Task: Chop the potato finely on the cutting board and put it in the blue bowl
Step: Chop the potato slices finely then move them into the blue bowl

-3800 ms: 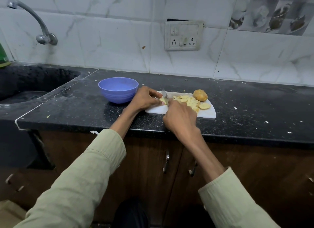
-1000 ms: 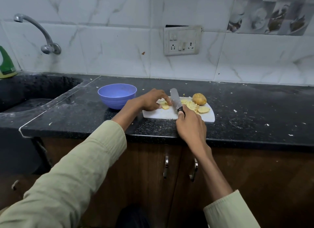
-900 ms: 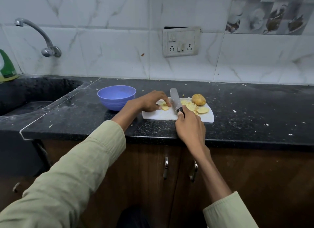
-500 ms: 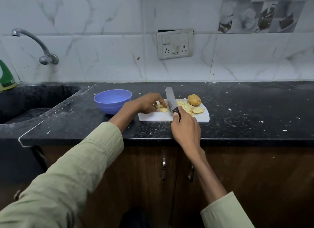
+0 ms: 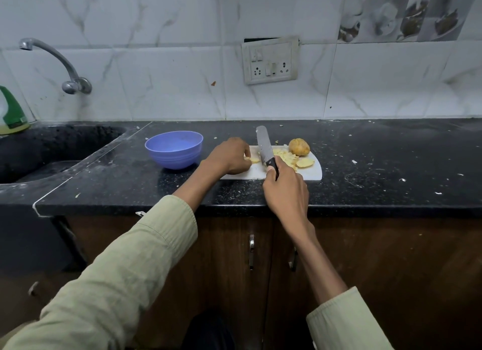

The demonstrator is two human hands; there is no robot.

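Blue bowl (image 5: 174, 149), white cutting board (image 5: 311, 172), black-speckled counter (image 5: 391, 161)

We note a white plastic cutting board (image 5: 314, 173) on the black counter, carrying pale yellow potato slices (image 5: 287, 157) and a brown-skinned potato piece (image 5: 299, 146) at its far edge. Round blue plastic bowl (image 5: 174, 149) stands upright, near the board's left.

Black speckled countertop (image 5: 378, 167) with blue bowl (image 5: 174, 149), white cutting board (image 5: 310, 172) and scattered pale scraps (image 5: 354, 161).
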